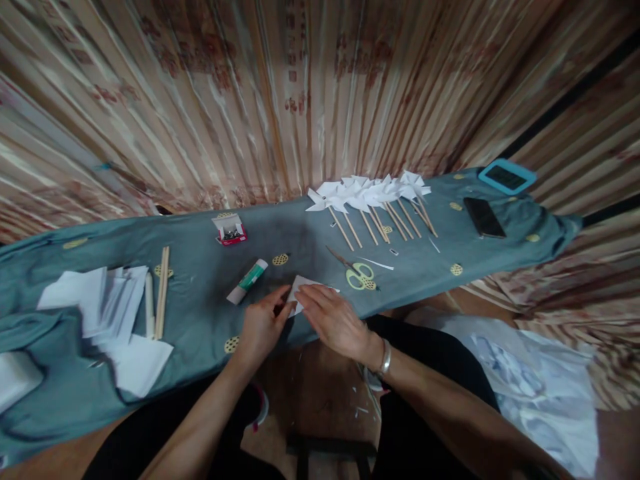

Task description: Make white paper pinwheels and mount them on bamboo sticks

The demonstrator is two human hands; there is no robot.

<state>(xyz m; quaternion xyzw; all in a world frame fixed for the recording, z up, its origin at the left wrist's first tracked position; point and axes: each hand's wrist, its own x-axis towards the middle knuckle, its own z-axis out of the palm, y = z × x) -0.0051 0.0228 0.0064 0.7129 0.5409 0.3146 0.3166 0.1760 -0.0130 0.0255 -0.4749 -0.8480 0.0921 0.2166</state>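
Note:
A small piece of folded white paper lies near the front edge of the cloth-covered table. My left hand pinches its left side between thumb and fingers. Across the paper's right part rests my right hand, its fingers stretched out and lying flat, hiding much of the sheet. A glue stick with a green label lies just left of the paper. To the right are scissors with yellow-green handles, blades partly apart, beside a thin paper strip.
Several white paper pinwheels on wooden sticks lie at the back right. Beyond them are a phone and a blue-framed device. A small box of pins, wooden sticks and paper sheets are left. A curtain hangs behind.

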